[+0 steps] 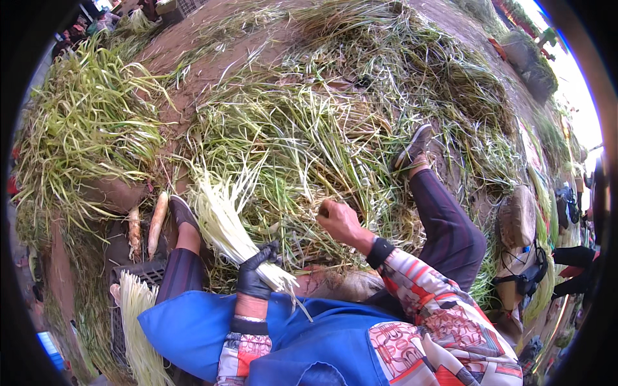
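My left hand (259, 271), in a black glove, grips a bunch of pale chives (222, 222) near its white lower ends. The loose yellow-green tips fan out toward the far left, and the white ends hang over my blue apron (193, 331). My bare right hand (344, 224) is apart from the bunch, held over the heap of loose green leaves (296, 141). Its fingers are curled closed; whether anything small sits in them is hidden.
A second pale bunch (138, 328) lies on a dark plastic crate (151, 273) at my left. Two long whitish tapered pieces (158, 225) rest beside my left shoe. Another leaf pile (90, 122) stands far left. A rounded, stone-like block (517, 215) is at right.
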Tool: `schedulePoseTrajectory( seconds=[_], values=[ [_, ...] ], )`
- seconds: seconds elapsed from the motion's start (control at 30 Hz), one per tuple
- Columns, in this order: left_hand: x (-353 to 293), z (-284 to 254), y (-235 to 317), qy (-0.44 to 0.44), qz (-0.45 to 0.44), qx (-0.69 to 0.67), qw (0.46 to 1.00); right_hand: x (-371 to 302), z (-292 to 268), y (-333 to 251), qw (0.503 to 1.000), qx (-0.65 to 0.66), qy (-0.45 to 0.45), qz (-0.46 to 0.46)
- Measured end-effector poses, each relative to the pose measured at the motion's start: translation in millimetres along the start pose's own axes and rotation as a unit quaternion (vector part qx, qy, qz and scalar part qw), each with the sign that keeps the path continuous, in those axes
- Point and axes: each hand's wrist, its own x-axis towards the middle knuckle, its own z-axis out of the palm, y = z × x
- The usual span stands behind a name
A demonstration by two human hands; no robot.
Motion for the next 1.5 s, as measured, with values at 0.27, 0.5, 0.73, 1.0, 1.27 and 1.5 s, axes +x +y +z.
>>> schedulePoseTrajectory(
  seconds=[0.27,0.5,0.73,1.0,1.27,1.5],
  values=[
    [2.8,-7.0,-27.4,0.090,-0.009,0.066,0.994,-102.5,-2.1,-63.7,0.984,0.008,-0.119,-0.130],
    [8.6,-23.5,-36.2,0.088,0.042,0.207,0.973,-122.5,14.7,-58.0,0.979,0.000,-0.098,-0.178],
    [5.1,-18.4,-30.7,0.157,0.064,0.224,0.960,-16.7,12.1,6.3,0.984,0.048,0.152,-0.083],
    [-3.0,1.6,8.8,0.183,0.194,0.255,0.929,45.6,9.1,77.4,0.976,-0.197,0.091,0.011],
    [0.1,14.2,-14.6,0.064,0.045,0.135,0.988,-8.4,-45.6,-16.8,0.958,0.224,-0.173,0.052],
    [-1.4,0.6,-35.5,0.002,-0.106,0.048,0.993,-96.4,-21.3,-55.6,0.894,0.251,-0.369,0.042]
  ],
)
